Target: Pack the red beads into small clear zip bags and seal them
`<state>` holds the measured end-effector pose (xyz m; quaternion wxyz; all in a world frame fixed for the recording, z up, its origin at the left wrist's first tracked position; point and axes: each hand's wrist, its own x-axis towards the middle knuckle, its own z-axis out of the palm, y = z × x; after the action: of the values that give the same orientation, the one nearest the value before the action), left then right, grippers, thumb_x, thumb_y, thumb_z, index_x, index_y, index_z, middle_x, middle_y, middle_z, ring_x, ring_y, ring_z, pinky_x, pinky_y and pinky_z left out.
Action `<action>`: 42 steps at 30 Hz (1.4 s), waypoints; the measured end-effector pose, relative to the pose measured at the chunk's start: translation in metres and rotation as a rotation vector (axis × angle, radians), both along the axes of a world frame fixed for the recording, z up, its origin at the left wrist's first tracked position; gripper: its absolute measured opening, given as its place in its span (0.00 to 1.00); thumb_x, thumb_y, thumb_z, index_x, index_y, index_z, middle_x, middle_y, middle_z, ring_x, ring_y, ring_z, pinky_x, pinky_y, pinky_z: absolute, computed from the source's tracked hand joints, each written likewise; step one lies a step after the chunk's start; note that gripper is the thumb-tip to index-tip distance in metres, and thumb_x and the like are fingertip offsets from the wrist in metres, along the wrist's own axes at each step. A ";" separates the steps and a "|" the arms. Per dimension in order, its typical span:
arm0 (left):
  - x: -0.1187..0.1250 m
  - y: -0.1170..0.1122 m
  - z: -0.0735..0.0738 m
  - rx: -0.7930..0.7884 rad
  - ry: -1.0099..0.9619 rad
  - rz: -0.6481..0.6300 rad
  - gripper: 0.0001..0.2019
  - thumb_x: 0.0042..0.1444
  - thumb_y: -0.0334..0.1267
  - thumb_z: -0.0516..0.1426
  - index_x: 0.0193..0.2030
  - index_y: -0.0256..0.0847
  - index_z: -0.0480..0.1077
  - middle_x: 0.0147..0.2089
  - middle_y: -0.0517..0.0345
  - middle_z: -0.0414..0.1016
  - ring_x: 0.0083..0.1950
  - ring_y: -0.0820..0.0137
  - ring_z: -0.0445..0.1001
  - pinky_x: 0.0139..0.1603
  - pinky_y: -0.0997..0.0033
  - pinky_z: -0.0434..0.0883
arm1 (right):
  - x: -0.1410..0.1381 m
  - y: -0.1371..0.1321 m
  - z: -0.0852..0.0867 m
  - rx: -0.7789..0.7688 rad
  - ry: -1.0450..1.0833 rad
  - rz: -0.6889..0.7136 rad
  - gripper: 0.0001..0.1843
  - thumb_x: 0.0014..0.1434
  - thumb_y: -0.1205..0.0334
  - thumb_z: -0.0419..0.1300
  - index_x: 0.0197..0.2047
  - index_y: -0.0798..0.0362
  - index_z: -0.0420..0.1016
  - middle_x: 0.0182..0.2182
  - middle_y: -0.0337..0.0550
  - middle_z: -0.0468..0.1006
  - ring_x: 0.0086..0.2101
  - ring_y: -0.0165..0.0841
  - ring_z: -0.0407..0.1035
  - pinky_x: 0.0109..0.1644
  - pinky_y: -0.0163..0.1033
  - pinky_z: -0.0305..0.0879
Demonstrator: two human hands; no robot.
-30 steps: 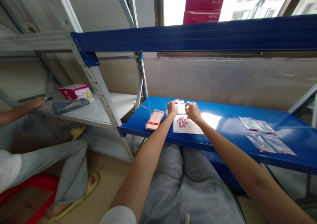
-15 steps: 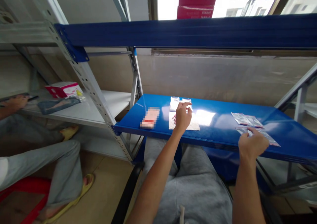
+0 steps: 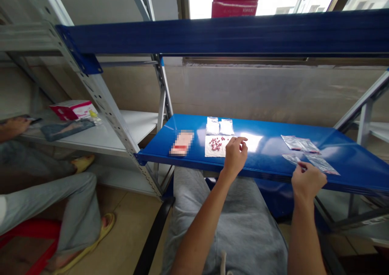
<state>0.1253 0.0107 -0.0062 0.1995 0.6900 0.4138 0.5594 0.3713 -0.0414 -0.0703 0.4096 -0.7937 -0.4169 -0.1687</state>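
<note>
**Right hand pinched a bag; left hand waited beside the beads.**

My right hand (image 3: 307,182) closed narrowly on a clear zip bag (image 3: 291,158) at its 11 o'clock, near two more bags (image 3: 308,149). My left hand (image 3: 234,157), loosely curled and apparently empty, lay at 3 o'clock from the small red beads (image 3: 216,144), gathered on a white paper sheet (image 3: 211,152) that kept them together on the blue steel shelf (image 3: 267,163).

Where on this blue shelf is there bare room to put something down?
The blue shelf is barest between the white paper and the clear bags on the right, just past the left hand. A narrower strip lies between the phone and that paper. It is crowded at the paper, with small bags just behind it.
</note>
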 end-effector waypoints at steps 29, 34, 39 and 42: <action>0.012 -0.019 -0.026 -0.395 -0.452 -0.225 0.09 0.62 0.29 0.56 0.48 0.41 0.70 0.39 0.54 0.81 0.37 0.68 0.82 0.36 0.72 0.78 | -0.112 0.021 0.055 0.005 0.388 0.683 0.30 0.60 0.33 0.56 0.35 0.54 0.80 0.31 0.48 0.83 0.34 0.42 0.76 0.40 0.43 0.68; 0.011 -0.028 -0.015 -0.406 -0.396 -0.320 0.05 0.61 0.29 0.58 0.41 0.42 0.67 0.33 0.58 0.80 0.35 0.68 0.82 0.37 0.71 0.77 | -0.122 0.015 0.073 0.022 0.374 0.687 0.29 0.58 0.32 0.59 0.30 0.52 0.76 0.28 0.46 0.81 0.33 0.40 0.76 0.39 0.42 0.67; 0.004 -0.029 -0.006 -0.410 -0.307 -0.324 0.04 0.62 0.36 0.60 0.38 0.42 0.68 0.32 0.58 0.80 0.33 0.68 0.80 0.35 0.72 0.76 | -0.125 0.010 0.080 -0.004 0.332 0.694 0.29 0.56 0.32 0.61 0.32 0.52 0.80 0.31 0.48 0.84 0.35 0.44 0.79 0.42 0.44 0.69; 0.001 -0.022 -0.002 -0.382 -0.286 -0.325 0.03 0.60 0.35 0.61 0.37 0.40 0.71 0.34 0.55 0.82 0.37 0.67 0.82 0.37 0.72 0.76 | -0.126 0.009 0.083 0.002 0.319 0.721 0.27 0.57 0.34 0.61 0.35 0.52 0.83 0.34 0.49 0.85 0.36 0.45 0.80 0.41 0.43 0.71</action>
<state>0.1262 -0.0117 -0.0086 0.4690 0.6114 0.3634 0.5236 0.2449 -0.0325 0.0128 0.5029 -0.6122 -0.6000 0.1109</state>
